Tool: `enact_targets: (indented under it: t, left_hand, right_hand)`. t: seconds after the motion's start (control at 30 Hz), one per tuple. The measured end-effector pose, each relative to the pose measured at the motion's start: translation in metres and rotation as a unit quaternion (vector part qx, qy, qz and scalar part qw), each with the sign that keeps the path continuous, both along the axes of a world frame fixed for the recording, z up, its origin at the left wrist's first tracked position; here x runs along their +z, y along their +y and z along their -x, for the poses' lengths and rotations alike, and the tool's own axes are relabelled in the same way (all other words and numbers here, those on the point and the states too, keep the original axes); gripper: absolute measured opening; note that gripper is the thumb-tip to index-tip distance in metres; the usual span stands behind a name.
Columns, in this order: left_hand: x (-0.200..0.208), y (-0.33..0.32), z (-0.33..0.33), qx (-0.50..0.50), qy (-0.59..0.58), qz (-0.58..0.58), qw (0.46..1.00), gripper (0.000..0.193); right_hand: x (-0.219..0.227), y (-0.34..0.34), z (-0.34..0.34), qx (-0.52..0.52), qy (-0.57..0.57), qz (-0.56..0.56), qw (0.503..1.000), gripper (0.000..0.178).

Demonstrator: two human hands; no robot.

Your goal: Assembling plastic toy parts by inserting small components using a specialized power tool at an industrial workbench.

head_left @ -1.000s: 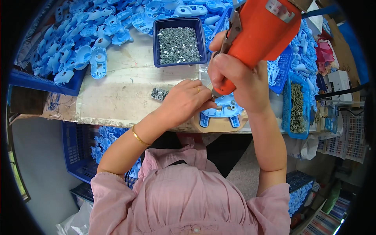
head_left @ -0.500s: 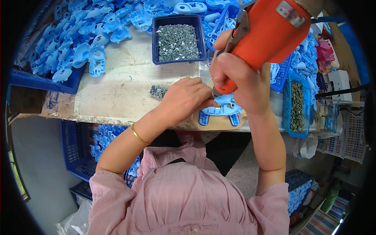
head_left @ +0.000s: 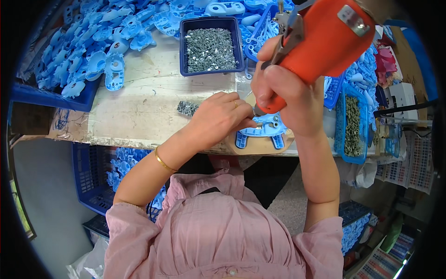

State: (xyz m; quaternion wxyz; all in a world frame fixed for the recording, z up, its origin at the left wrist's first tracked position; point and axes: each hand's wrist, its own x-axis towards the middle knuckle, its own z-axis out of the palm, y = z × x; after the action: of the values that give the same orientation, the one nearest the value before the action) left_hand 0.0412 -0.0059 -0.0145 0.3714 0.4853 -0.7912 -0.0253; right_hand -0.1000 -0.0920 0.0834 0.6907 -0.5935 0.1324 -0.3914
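Observation:
My right hand grips an orange power screwdriver, its body tilted with the tip pointing down and to the left. That tip is over a light-blue plastic part with two legs, lying on a tan board at the table's near edge. Bent and drawn together, the fingers of my left hand are at the part's upper left side, beside the driver tip. What they hold, if anything, is hidden. Just left of that hand lies a small heap of metal pieces.
A dark-blue tray of small metal pieces stands farther back. Blue plastic parts are piled at the far left. A light-blue basket of screw-like pieces sits on the right. Below the table, a blue crate holds more parts.
My right hand and the orange screwdriver have shifted slightly up and to the right. My left hand and the blue part stay in place.

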Motion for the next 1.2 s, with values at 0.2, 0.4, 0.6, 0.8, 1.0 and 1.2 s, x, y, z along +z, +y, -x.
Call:
enact_targets:
  t: [0.2, 0.4, 0.6, 0.8, 1.0, 1.2]
  left_hand:
    - [-0.003, 0.000, 0.002, -0.010, 0.002, -0.005, 1.000, 0.024]
    - [-0.004, 0.004, 0.002, 0.040, -0.030, -0.030, 0.998, 0.046]
    - [-0.006, 0.007, 0.004, 0.078, -0.049, -0.081, 0.992, 0.069]
    - [-0.017, 0.009, 0.006, 0.072, -0.045, -0.089, 0.992, 0.068]
    - [-0.016, 0.008, 0.009, 0.080, -0.045, -0.064, 0.994, 0.065]
    - [-0.018, 0.009, 0.013, 0.087, -0.054, -0.065, 0.993, 0.065]
  right_hand:
    - [-0.008, 0.000, -0.003, -0.006, -0.012, 0.026, 1.000, 0.021]
    - [-0.020, 0.003, -0.003, -0.029, 0.076, 0.080, 0.993, 0.023]
    - [-0.034, 0.001, -0.008, -0.058, 0.050, 0.039, 0.996, 0.023]
    - [-0.042, 0.005, -0.006, -0.057, 0.052, 0.036, 0.996, 0.020]
    - [-0.045, 0.006, -0.004, -0.058, 0.080, 0.083, 0.992, 0.010]
    - [-0.058, 0.009, -0.001, -0.105, 0.076, 0.097, 0.987, 0.008]
